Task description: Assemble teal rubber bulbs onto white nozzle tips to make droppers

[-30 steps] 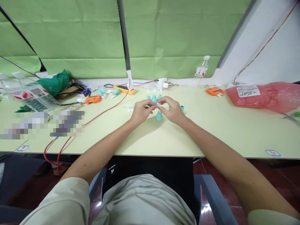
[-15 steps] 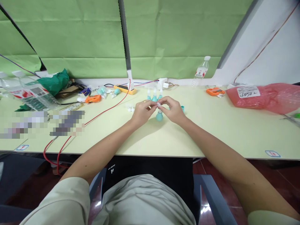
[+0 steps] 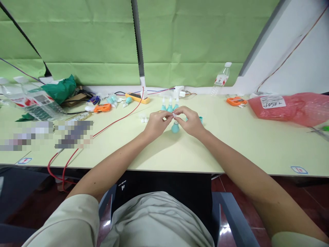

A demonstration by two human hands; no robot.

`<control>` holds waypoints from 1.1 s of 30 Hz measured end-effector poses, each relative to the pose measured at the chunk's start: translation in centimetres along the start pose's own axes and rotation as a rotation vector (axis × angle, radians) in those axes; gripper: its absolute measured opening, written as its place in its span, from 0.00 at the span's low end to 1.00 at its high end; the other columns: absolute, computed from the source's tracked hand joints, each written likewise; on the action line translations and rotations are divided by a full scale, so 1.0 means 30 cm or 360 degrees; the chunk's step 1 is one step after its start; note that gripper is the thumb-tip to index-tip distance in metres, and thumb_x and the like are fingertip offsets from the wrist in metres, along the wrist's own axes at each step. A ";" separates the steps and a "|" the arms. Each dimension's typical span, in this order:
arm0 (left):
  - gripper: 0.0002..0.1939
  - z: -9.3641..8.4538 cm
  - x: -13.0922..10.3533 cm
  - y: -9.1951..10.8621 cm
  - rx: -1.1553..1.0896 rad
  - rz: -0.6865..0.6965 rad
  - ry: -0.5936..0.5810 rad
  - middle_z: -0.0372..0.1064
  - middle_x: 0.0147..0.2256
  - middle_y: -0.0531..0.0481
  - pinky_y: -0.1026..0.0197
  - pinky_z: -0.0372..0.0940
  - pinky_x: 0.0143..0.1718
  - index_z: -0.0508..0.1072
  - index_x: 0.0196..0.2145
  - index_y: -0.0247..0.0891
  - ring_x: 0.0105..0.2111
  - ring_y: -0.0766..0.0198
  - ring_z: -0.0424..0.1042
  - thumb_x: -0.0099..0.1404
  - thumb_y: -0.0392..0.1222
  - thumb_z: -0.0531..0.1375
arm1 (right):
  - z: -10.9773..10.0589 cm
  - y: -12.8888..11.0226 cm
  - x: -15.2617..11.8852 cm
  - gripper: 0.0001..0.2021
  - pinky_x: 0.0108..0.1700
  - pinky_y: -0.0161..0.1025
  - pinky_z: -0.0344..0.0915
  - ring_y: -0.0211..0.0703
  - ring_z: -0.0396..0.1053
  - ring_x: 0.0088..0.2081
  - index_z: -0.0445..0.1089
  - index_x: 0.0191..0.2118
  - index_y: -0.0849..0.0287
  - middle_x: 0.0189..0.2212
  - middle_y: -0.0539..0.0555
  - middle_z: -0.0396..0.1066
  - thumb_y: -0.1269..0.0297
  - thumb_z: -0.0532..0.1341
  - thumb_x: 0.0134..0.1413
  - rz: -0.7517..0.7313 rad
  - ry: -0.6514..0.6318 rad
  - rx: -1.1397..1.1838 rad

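My left hand (image 3: 157, 124) and my right hand (image 3: 190, 120) meet over the table, fingertips pinched together on a small translucent white piece (image 3: 174, 115). Its exact shape is mostly covered by the fingers. Directly beneath stands a teal rubber bulb (image 3: 175, 128), its upper end partly hidden by the fingertips. Just behind the hands several teal bulbs with clear pointed tips (image 3: 170, 107) stand upright in a group. A teal ring-like part (image 3: 200, 119) sits right of my right hand. Small white parts (image 3: 144, 120) lie left of my left hand.
Along the back of the table (image 3: 164, 154) are a yellow multimeter (image 3: 137, 98), orange-handled tools (image 3: 102, 108) and a clear bottle (image 3: 221, 79). A red plastic bag (image 3: 288, 107) lies at right. Large bottles (image 3: 38, 101) lie at left, near a red cable (image 3: 115, 121).
Both hands stay in nearly the same place, fingertips still pinched on the white piece. The whole view has shifted very slightly; the bulbs have not visibly moved.
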State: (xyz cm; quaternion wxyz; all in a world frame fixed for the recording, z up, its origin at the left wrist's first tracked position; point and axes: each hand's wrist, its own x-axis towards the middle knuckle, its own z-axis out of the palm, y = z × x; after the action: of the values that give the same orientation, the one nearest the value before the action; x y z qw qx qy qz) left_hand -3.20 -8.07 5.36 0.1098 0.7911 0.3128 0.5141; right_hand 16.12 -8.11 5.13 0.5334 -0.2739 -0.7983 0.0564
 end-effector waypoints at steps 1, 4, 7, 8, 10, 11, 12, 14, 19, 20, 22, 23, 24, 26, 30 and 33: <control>0.06 0.000 0.000 -0.001 -0.0014 -0.0015 -0.0011 0.78 0.33 0.52 0.63 0.75 0.34 0.81 0.37 0.40 0.30 0.67 0.77 0.67 0.35 0.62 | -0.001 -0.001 0.001 0.03 0.50 0.51 0.71 0.50 0.75 0.45 0.72 0.41 0.53 0.41 0.55 0.77 0.67 0.63 0.62 -0.0029 0.0003 -0.0010; 0.07 -0.002 0.000 -0.003 -0.0046 -0.0065 -0.0043 0.78 0.33 0.51 0.62 0.76 0.34 0.81 0.37 0.41 0.29 0.66 0.77 0.68 0.38 0.61 | -0.004 -0.006 0.003 0.03 0.50 0.53 0.71 0.51 0.75 0.45 0.72 0.40 0.53 0.40 0.55 0.78 0.68 0.62 0.63 -0.0081 0.0004 -0.0037; 0.08 -0.007 0.000 0.001 -0.0089 -0.0138 -0.0062 0.78 0.35 0.50 0.60 0.76 0.35 0.81 0.36 0.41 0.31 0.65 0.77 0.68 0.39 0.60 | -0.005 -0.011 0.004 0.04 0.49 0.54 0.71 0.52 0.75 0.44 0.73 0.40 0.52 0.39 0.55 0.79 0.68 0.61 0.63 -0.0084 -0.0010 -0.0030; 0.08 -0.008 0.002 0.003 -0.0134 -0.0187 -0.0066 0.78 0.35 0.49 0.60 0.77 0.35 0.81 0.35 0.41 0.31 0.65 0.77 0.68 0.40 0.60 | -0.005 -0.013 0.005 0.05 0.49 0.55 0.71 0.53 0.75 0.44 0.74 0.40 0.51 0.39 0.55 0.79 0.68 0.61 0.63 -0.0077 -0.0017 -0.0024; 0.06 -0.011 0.007 0.006 -0.0302 -0.0324 -0.0070 0.77 0.34 0.50 0.59 0.78 0.34 0.80 0.35 0.40 0.32 0.64 0.76 0.66 0.41 0.62 | -0.005 -0.017 0.008 0.05 0.49 0.56 0.71 0.53 0.75 0.44 0.75 0.39 0.51 0.39 0.55 0.79 0.67 0.62 0.62 -0.0054 -0.0023 -0.0008; 0.06 -0.012 0.011 0.007 -0.0415 -0.0401 -0.0072 0.76 0.33 0.50 0.59 0.79 0.34 0.79 0.35 0.39 0.32 0.64 0.76 0.65 0.42 0.63 | -0.006 -0.019 0.009 0.05 0.49 0.56 0.71 0.53 0.75 0.44 0.75 0.39 0.51 0.39 0.55 0.80 0.67 0.62 0.62 -0.0042 -0.0020 0.0001; 0.06 -0.013 0.015 0.008 -0.0531 -0.0473 -0.0078 0.76 0.32 0.50 0.58 0.79 0.33 0.78 0.35 0.38 0.33 0.64 0.76 0.63 0.43 0.65 | -0.007 -0.021 0.011 0.05 0.49 0.56 0.71 0.53 0.75 0.43 0.76 0.39 0.51 0.39 0.55 0.80 0.67 0.62 0.62 -0.0033 -0.0014 0.0012; 0.10 -0.017 0.024 0.010 -0.0724 -0.0593 -0.0110 0.75 0.31 0.50 0.56 0.80 0.34 0.78 0.35 0.36 0.33 0.63 0.76 0.60 0.45 0.68 | -0.010 -0.023 0.013 0.05 0.49 0.56 0.71 0.52 0.75 0.43 0.77 0.38 0.51 0.39 0.55 0.80 0.67 0.63 0.62 -0.0034 -0.0011 0.0036; 0.16 -0.023 0.034 0.011 -0.0872 -0.0736 -0.0216 0.76 0.30 0.48 0.52 0.81 0.36 0.78 0.33 0.34 0.32 0.61 0.77 0.55 0.49 0.73 | -0.014 -0.024 0.013 0.07 0.47 0.55 0.71 0.51 0.75 0.41 0.78 0.38 0.50 0.38 0.54 0.81 0.68 0.62 0.62 -0.0097 -0.0028 0.0087; 0.17 -0.023 0.034 0.010 -0.0881 -0.0739 -0.0219 0.76 0.30 0.48 0.52 0.81 0.36 0.78 0.32 0.33 0.32 0.62 0.77 0.54 0.50 0.73 | -0.015 -0.024 0.012 0.07 0.46 0.54 0.71 0.51 0.75 0.41 0.79 0.38 0.50 0.37 0.54 0.81 0.68 0.63 0.62 -0.0091 -0.0035 0.0098; 0.18 -0.022 0.033 0.008 -0.0913 -0.0730 -0.0221 0.75 0.29 0.49 0.50 0.81 0.37 0.77 0.31 0.33 0.31 0.62 0.77 0.53 0.51 0.74 | -0.014 -0.025 0.011 0.06 0.46 0.55 0.71 0.51 0.75 0.40 0.79 0.37 0.50 0.37 0.54 0.81 0.66 0.63 0.62 -0.0065 -0.0042 0.0126; 0.19 -0.022 0.033 0.008 -0.0935 -0.0726 -0.0223 0.75 0.29 0.49 0.50 0.81 0.37 0.77 0.31 0.33 0.31 0.62 0.77 0.53 0.51 0.74 | -0.013 -0.025 0.011 0.06 0.46 0.55 0.71 0.51 0.75 0.40 0.79 0.36 0.50 0.36 0.54 0.81 0.66 0.64 0.61 -0.0045 -0.0038 0.0144; 0.20 -0.022 0.033 0.009 -0.0956 -0.0725 -0.0225 0.75 0.29 0.49 0.49 0.81 0.38 0.77 0.31 0.33 0.31 0.61 0.78 0.52 0.52 0.74 | -0.013 -0.026 0.012 0.05 0.47 0.55 0.71 0.51 0.75 0.40 0.79 0.36 0.50 0.36 0.54 0.81 0.65 0.64 0.61 -0.0018 -0.0029 0.0164; 0.21 -0.023 0.036 0.013 -0.0998 -0.0732 -0.0228 0.75 0.29 0.49 0.48 0.81 0.39 0.76 0.31 0.33 0.31 0.61 0.78 0.52 0.53 0.75 | -0.012 -0.028 0.013 0.03 0.48 0.54 0.71 0.51 0.76 0.41 0.79 0.35 0.50 0.37 0.53 0.81 0.64 0.66 0.60 0.0070 -0.0006 0.0218; 0.22 -0.035 0.046 0.029 -0.1103 -0.0731 -0.0251 0.76 0.32 0.48 0.47 0.81 0.42 0.76 0.32 0.33 0.34 0.60 0.79 0.52 0.53 0.75 | -0.012 -0.024 0.015 0.03 0.48 0.52 0.73 0.50 0.77 0.43 0.79 0.35 0.52 0.38 0.54 0.80 0.61 0.70 0.56 0.0328 0.0034 0.0463; 0.21 -0.041 0.050 0.037 -0.1108 -0.0734 -0.0263 0.77 0.34 0.46 0.47 0.81 0.42 0.78 0.34 0.33 0.35 0.60 0.79 0.54 0.53 0.74 | -0.014 -0.019 0.016 0.05 0.50 0.52 0.73 0.51 0.77 0.44 0.79 0.36 0.53 0.38 0.54 0.80 0.61 0.71 0.54 0.0393 0.0048 0.0606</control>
State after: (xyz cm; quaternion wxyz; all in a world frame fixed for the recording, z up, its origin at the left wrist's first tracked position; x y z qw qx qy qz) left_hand -3.45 -8.22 7.57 0.5072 0.6546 0.2793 0.4860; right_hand 16.16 -8.44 5.90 0.5763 -0.2647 -0.7256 0.2670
